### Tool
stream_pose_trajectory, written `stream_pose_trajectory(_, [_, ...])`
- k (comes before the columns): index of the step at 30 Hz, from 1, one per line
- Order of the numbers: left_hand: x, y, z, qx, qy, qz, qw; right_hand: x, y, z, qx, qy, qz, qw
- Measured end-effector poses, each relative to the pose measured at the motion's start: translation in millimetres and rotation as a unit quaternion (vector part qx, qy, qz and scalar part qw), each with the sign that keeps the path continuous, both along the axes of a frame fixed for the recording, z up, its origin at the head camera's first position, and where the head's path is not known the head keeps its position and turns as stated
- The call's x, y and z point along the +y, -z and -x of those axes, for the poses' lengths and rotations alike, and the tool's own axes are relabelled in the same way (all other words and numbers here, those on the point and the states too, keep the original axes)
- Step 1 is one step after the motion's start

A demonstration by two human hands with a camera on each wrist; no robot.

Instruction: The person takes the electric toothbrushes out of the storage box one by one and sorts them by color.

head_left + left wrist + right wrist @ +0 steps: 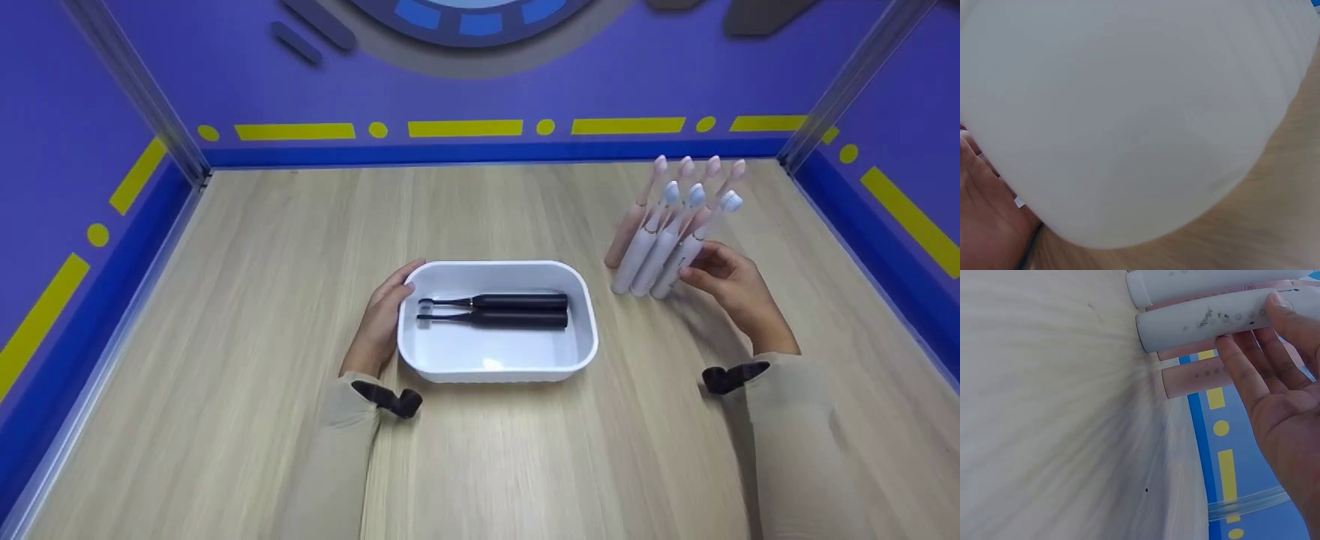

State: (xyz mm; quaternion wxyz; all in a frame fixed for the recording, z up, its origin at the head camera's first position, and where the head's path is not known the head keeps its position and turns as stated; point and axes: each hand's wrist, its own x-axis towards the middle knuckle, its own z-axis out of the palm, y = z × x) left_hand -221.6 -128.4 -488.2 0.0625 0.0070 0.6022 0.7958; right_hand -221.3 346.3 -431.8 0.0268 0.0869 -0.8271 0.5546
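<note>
A white plastic bin [495, 358] sits mid-table, with two black electric toothbrushes [517, 320] lying side by side in it. My left hand [381, 322] holds the bin's left end, thumb at the rim and fingers along the outer wall. That wall [1129, 112] fills most of the left wrist view. At the right, my right hand [731, 289] pinches the nearest white electric toothbrush [677, 266] by its handle, between thumb and fingers. In the right wrist view, this handle [1202, 323] stands with its base close to the table.
Beside the held brush stand two more white electric toothbrushes [637, 259], heads up. Several pink electric toothbrushes [626, 234] stand behind them, partly hidden. Blue-purple panels [480, 97] with yellow marks wall the wooden table [300, 217] at the back and sides.
</note>
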Motion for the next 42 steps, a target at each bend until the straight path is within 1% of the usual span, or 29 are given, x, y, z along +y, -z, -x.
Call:
stream_pose_trajectory(7, [0.3, -1.0, -0.1, -0.001, 0.001, 0.005, 1.0000, 9.4, 11.8, 7.7, -0.023, 0.019, -0.015, 0.999])
stream_pose_trajectory(12, [0.8, -0.9, 0.5, -0.001, 0.001, -0.005, 1.0000, 13.0, 12.8, 7.8, -0.018, 0.015, 0.009, 1.000])
stream_pose_trajectory(16, [0.8, -0.2, 0.9, -0.001, 0.000, -0.007, 1.0000, 15.4, 12.4, 6.0, -0.020, 0.021, 0.016, 0.999])
stream_pose_trajectory(19, [0.7, 0.2, 0.8, -0.001, 0.001, -0.005, 1.0000, 17.9, 10.5, 4.5, -0.023, 0.024, 0.036, 0.999])
stream_pose_trajectory(23, [0.6, -0.1, 0.5, 0.001, 0.003, -0.003, 1.0000, 21.5, 5.5, 1.9, -0.028, 0.027, 0.090, 0.995])
stream_pose_trajectory(25, [0.4, -0.3, 0.3, 0.002, 0.003, 0.000, 1.0000, 22.5, 2.6, 0.1, -0.028, 0.029, 0.109, 0.993])
stream_pose_trajectory(30, [0.3, 0.1, 1.1, -0.001, 0.000, 0.001, 1.0000, 22.7, -3.2, -4.1, -0.012, 0.015, 0.170, 0.985])
stream_pose_trajectory(37, [-0.4, 1.4, 1.1, -0.003, 0.002, 0.004, 1.0000, 21.4, -5.1, -7.6, 0.011, -0.029, 0.270, 0.962])
stream_pose_trajectory(40, [-0.6, 1.3, 0.4, -0.005, 0.002, -0.002, 1.0000, 21.7, -6.8, -9.2, 0.015, -0.058, 0.293, 0.954])
stream_pose_trajectory(42, [-0.6, 0.8, 0.2, -0.004, 0.003, -0.004, 1.0000, 21.5, -9.2, -10.4, 0.018, -0.078, 0.294, 0.953])
